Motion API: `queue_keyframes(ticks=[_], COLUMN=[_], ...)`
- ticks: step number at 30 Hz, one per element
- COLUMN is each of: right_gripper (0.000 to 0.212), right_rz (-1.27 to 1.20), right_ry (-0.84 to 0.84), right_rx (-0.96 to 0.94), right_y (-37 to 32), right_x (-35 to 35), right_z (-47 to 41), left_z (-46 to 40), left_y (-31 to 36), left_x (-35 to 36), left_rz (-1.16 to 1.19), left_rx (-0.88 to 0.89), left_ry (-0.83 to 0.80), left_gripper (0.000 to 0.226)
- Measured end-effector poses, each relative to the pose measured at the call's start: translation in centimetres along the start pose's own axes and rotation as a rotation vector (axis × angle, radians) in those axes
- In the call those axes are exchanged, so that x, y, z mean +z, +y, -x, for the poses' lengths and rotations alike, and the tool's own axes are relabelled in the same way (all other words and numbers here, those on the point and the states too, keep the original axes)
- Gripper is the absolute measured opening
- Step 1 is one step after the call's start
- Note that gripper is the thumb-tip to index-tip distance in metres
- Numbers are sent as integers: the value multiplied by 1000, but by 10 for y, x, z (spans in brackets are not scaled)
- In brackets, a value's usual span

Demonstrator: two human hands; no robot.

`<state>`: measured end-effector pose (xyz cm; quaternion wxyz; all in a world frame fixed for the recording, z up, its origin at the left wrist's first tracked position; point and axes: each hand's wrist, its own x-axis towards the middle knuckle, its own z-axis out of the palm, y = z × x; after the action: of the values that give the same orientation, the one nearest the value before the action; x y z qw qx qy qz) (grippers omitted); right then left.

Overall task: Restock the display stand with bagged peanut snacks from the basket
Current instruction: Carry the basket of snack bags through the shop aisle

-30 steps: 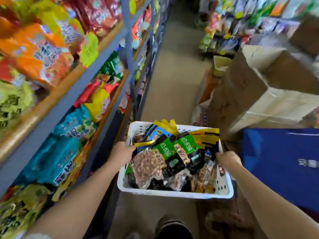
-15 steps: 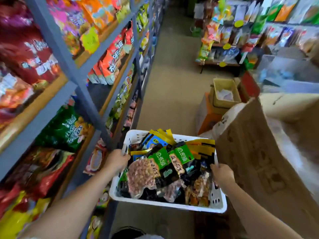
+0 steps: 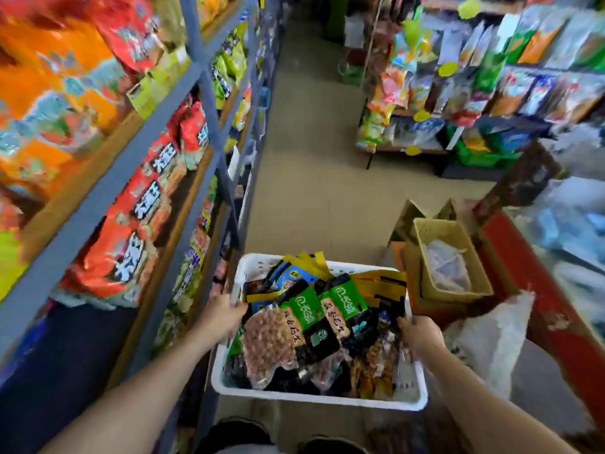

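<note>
I carry a white plastic basket [image 3: 314, 396] in front of me, low in the middle of the head view. My left hand [image 3: 222, 314] grips its left rim and my right hand [image 3: 419, 332] grips its right rim. The basket is heaped with bagged peanut snacks [image 3: 288, 335]: clear bags of peanuts with green and black labels, plus yellow and blue packs toward the far end. A display stand [image 3: 465, 103] hung with snack bags rises at the far right, across the aisle.
Grey metal shelving [image 3: 209, 103] packed with red and orange snack bags runs along my left. A tan basket [image 3: 451, 257] on cardboard boxes sits just right of the white basket, beside a red counter [image 3: 530, 290]. The beige aisle floor [image 3: 311, 158] stretches ahead.
I have walked forward along the aisle with the basket. The big cardboard box on the right has dropped out of view and the far display stand has come closer. Both hands keep their grip.
</note>
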<state>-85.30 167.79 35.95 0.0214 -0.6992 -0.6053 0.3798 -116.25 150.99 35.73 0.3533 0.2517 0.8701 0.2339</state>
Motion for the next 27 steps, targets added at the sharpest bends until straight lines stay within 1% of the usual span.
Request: queue_keyframes(ticks=[4,6,9,12,15,19,23,25,27], right_gripper=[36,37,37,38,42,38,36,35,37], right_rz=[-94,-121,-163,-167,-151,-165,-228,-244,-260], right_ry=[39,55,66,61,57,79,147,162,185], right_rx=[23,34,56,79,86,143,177,225,274], right_y=[-76,-103,-144,-187,-229,-288,-323,-332,-339], right_x=[-24,-34,-44,-61,-90,-140,-175,-186,-196], right_z=[-78,-118,-206,-298,-379,-474,-571,-618,-662], left_z=[-97,-143,-233,-318,-386,-477,-563,-607,-653], left_y=[83,121,181,240,307,404,486,528,577], left_x=[-26,-30,-25,-14,-10,-9,9,24,40], left_rz=[-22,-67,-168,-218,-197,-193,-262,-318,-373], left_rx=[77,112,128,130,103,135,195,238,292], left_ry=[16,21,47,15,-49,-75,-64,-63,-113], left_gripper=[23,23,26,28,27,26,25,24,23])
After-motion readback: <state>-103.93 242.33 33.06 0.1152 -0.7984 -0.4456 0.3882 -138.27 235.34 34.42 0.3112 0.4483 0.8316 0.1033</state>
